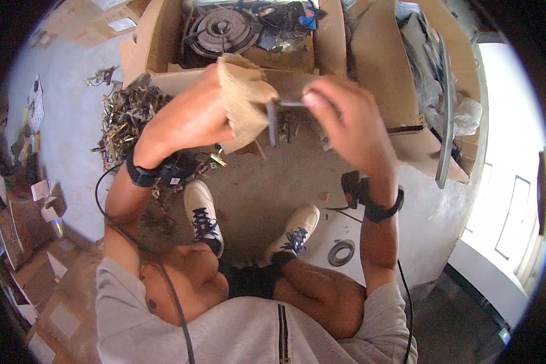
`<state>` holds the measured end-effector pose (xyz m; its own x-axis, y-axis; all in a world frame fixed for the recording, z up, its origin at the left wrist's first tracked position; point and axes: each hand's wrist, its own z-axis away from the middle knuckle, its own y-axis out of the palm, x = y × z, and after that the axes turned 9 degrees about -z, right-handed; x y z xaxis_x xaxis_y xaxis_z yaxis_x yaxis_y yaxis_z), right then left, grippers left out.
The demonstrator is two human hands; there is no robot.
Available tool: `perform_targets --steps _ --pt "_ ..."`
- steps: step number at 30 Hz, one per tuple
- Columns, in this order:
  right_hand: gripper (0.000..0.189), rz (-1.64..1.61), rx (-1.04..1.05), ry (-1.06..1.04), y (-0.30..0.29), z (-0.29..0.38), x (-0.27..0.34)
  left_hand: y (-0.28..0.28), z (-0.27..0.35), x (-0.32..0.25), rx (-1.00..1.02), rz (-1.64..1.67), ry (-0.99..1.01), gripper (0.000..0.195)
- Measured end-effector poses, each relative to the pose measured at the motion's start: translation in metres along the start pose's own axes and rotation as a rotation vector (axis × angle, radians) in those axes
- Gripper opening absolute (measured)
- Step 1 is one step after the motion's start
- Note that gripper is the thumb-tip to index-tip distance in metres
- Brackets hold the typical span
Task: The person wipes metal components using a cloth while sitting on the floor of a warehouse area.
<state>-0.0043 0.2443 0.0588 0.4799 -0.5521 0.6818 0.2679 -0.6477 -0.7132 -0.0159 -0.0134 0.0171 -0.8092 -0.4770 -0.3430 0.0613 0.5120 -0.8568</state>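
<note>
My left hand [191,109] is bent over a piece of tan cloth or paper [241,102], which covers much of its fingers. At the edge of that piece shows a short grey metal bar [272,125], pointing down and blurred. My right hand [350,116] pinches the end of a thin metal rod [293,103] between thumb and fingers. This rod runs across to the left hand and meets the bar there; whether the two are one piece I cannot tell. Both hands are raised in front of an open cardboard box [277,82].
A gas burner [223,29] sits in the box. Left of it lies a heap of small metal fittings [127,118]. Another open carton [382,68] stands to the right, a metal strip [446,118] along it. A grey ring-shaped coil [341,252] lies beside my right shoe [295,232].
</note>
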Motion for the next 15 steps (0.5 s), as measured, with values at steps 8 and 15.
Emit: perform_targets --steps 8,15 --pt "0.037 -0.368 -0.498 0.077 -0.033 0.016 -0.028 -0.028 0.054 0.030 -0.183 0.386 -0.594 0.043" --pt "0.052 -1.294 -0.404 0.157 0.028 0.024 -0.090 -0.025 0.041 0.031 -0.467 1.111 -0.712 0.037"
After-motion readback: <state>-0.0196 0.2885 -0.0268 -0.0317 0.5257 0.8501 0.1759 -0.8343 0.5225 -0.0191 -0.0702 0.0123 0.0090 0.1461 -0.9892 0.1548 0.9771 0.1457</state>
